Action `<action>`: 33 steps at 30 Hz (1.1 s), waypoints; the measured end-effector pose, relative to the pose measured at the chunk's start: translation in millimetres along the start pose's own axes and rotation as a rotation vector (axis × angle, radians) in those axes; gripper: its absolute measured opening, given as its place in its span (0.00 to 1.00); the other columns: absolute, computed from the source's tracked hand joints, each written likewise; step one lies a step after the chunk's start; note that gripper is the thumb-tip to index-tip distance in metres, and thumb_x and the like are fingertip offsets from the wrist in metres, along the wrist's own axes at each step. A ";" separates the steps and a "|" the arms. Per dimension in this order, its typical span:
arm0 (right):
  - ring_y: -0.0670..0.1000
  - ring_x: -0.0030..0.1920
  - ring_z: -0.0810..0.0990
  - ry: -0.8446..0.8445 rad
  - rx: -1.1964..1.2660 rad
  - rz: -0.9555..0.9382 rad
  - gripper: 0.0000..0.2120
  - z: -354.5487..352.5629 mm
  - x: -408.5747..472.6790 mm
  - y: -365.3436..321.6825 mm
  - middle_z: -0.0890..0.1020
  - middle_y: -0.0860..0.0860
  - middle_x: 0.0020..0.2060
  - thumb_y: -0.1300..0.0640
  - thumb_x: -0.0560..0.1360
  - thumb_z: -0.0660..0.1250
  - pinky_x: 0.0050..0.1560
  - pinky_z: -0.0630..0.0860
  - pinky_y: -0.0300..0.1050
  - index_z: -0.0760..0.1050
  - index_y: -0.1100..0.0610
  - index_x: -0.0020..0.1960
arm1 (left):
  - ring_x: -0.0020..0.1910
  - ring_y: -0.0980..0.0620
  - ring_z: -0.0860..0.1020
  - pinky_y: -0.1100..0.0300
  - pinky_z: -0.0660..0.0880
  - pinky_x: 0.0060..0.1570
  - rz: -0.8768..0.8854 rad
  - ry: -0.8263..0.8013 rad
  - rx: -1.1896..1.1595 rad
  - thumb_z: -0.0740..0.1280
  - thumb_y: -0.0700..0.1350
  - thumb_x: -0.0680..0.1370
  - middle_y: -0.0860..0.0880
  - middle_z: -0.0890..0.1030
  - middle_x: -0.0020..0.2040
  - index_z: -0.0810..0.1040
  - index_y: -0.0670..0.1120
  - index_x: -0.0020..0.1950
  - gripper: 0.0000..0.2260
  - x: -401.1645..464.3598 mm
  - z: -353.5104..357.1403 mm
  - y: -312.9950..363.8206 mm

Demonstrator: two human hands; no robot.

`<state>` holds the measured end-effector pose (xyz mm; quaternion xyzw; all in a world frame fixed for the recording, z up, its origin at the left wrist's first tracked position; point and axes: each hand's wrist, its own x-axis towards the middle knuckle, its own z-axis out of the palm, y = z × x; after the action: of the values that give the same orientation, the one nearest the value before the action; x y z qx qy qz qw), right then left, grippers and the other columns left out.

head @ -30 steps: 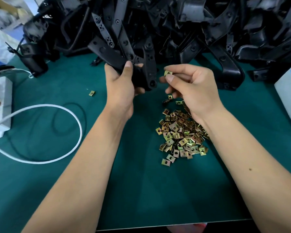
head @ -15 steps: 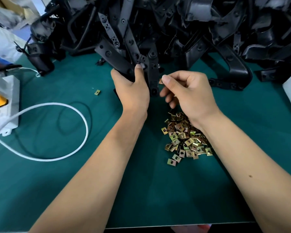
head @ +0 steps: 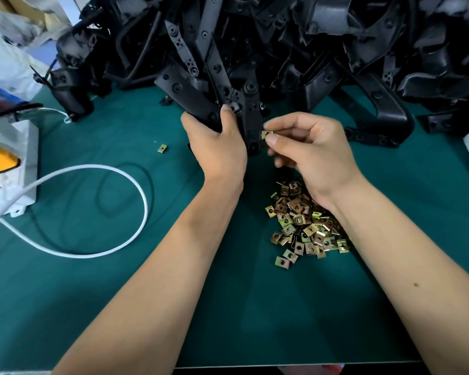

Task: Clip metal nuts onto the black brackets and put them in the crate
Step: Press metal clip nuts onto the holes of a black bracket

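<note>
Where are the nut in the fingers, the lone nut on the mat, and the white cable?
held nut [head: 266, 134], head view, its flat brass face.
lone nut [head: 162, 148], head view, its middle.
white cable [head: 144, 196], head view, right bend of its loop.

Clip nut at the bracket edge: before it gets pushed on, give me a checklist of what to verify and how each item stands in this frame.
1. Black bracket gripped by the left hand: ok.
2. Clip nut pinched in the right hand fingertips: ok.
3. Nut touching the bracket's right edge: ok.
4. Nut's slot facing the edge and lined up with a hole: cannot tell, too small.
5. Spare nuts within reach, nut pile below the right wrist: ok.
6. Crate ready for the finished bracket: cannot tell, no crate in view.
</note>
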<state>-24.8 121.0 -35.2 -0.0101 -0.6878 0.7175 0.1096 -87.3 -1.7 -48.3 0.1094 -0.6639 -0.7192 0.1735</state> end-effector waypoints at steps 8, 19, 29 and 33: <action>0.52 0.37 0.85 0.030 0.006 0.011 0.05 1.8 -0.7 2.0 0.86 0.54 0.37 0.69 0.75 0.74 0.39 0.82 0.43 0.83 0.61 0.48 | 0.41 0.70 0.76 0.75 0.71 0.41 0.043 0.015 0.060 0.68 0.45 0.82 0.57 0.77 0.47 0.71 0.43 0.59 0.11 0.8 0.2 -1.1; 0.52 0.36 0.84 0.003 0.048 0.029 0.03 0.5 -0.1 -1.6 0.86 0.55 0.37 0.68 0.76 0.73 0.36 0.80 0.40 0.84 0.62 0.47 | 0.42 0.66 0.76 0.70 0.72 0.45 0.036 0.017 0.076 0.68 0.46 0.81 0.57 0.77 0.48 0.71 0.43 0.60 0.12 1.4 -0.6 0.6; 0.48 0.40 0.82 -0.021 0.085 0.100 0.04 -0.3 -0.5 -0.7 0.84 0.52 0.39 0.66 0.77 0.73 0.38 0.80 0.40 0.84 0.58 0.46 | 0.42 0.70 0.75 0.74 0.71 0.43 0.058 0.008 0.070 0.68 0.45 0.81 0.56 0.78 0.48 0.71 0.44 0.59 0.10 2.3 -1.6 -0.2; 0.48 0.40 0.82 -0.002 0.126 0.110 0.05 2.3 -0.9 -0.3 0.84 0.51 0.38 0.68 0.77 0.73 0.41 0.80 0.39 0.83 0.59 0.49 | 0.42 0.70 0.75 0.74 0.71 0.44 0.077 -0.003 0.078 0.69 0.45 0.81 0.57 0.77 0.48 0.72 0.43 0.59 0.11 1.5 -1.5 0.5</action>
<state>-24.3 118.5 -34.9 -0.0406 -0.6399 0.7642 0.0698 -88.1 -3.7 -47.9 0.0896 -0.6955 -0.6856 0.1955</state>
